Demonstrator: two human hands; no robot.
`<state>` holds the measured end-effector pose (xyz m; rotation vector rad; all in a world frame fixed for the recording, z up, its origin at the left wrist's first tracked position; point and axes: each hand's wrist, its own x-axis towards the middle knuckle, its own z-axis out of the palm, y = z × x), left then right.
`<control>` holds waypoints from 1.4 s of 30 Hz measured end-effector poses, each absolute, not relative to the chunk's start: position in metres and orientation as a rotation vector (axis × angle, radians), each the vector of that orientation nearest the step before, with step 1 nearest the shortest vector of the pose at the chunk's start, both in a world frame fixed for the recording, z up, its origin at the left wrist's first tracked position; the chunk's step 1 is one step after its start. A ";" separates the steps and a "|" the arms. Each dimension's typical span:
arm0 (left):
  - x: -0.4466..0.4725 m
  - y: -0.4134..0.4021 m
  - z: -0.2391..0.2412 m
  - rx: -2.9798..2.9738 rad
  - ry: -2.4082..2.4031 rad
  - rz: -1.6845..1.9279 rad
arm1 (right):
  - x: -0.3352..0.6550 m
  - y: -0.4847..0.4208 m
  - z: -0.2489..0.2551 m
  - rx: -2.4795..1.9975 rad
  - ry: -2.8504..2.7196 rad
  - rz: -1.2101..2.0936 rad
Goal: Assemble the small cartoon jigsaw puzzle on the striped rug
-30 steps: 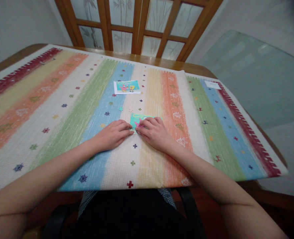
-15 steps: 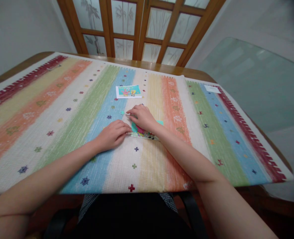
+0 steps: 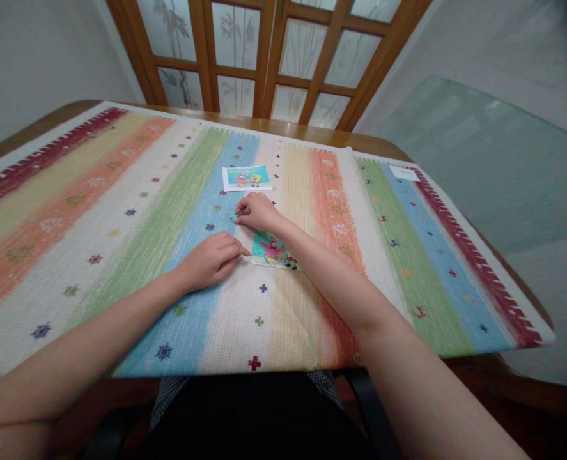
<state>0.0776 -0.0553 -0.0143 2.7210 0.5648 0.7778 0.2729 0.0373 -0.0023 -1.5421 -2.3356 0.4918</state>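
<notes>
A small jigsaw puzzle (image 3: 274, 250) with a pink and a yellow cartoon figure lies on the striped tablecloth, partly covered by my right forearm. Just beyond its upper left corner, my right hand (image 3: 258, 212) has thumb and fingers pinched at a small teal puzzle piece (image 3: 234, 218), which still shows at the fingertips. Beside the puzzle's left edge rests my left hand (image 3: 218, 257), its index finger stretched to that edge and its other fingers loosely bent, holding nothing. Farther back is a printed picture card (image 3: 247, 178) showing similar figures on teal.
The striped tablecloth (image 3: 134, 255) covers most of the wooden table (image 3: 307, 130). A small white paper (image 3: 406, 173) lies at the far right. Behind the table stand wooden doors with glass panes (image 3: 238, 35). A pale green panel (image 3: 484, 166) is on the right.
My right hand has shifted slightly left and away from me, uncovering more of the puzzle, and its fingers have closed at the teal piece. My left hand stays almost in place.
</notes>
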 end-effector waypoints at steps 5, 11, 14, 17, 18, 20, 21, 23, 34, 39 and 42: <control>0.077 -0.057 -0.013 2.734 0.544 0.789 | 0.280 0.043 0.016 -1.397 -2.161 0.935; 0.089 -0.062 -0.012 2.766 0.493 0.735 | 0.374 -0.006 0.039 -1.351 -1.815 1.073; 0.110 -0.063 -0.012 2.811 0.456 0.634 | 0.418 -0.040 0.029 -1.503 -1.756 1.084; 0.141 -0.063 -0.012 2.851 0.482 0.546 | 0.435 -0.061 0.009 -1.610 -1.699 1.091; 0.151 -0.063 -0.012 2.868 0.503 0.532 | 0.437 -0.064 0.003 -1.631 -1.673 1.085; 0.170 -0.061 -0.013 2.914 0.558 0.526 | 0.436 -0.065 -0.006 -1.659 -1.651 1.038; 0.178 -0.059 -0.015 2.928 0.590 0.528 | 0.436 -0.064 -0.010 -1.672 -1.658 1.001; 0.189 -0.056 -0.018 2.930 0.652 0.529 | 0.435 -0.062 -0.013 -1.696 -1.688 0.938; 0.196 -0.050 -0.026 2.897 0.700 0.546 | 0.438 -0.060 -0.021 -1.687 -1.743 0.886; 0.196 -0.051 -0.026 2.919 0.711 0.526 | 0.434 -0.065 -0.021 -1.608 -1.700 0.885; 0.196 -0.051 -0.026 2.925 0.718 0.520 | 0.431 -0.067 -0.019 -1.561 -1.653 0.933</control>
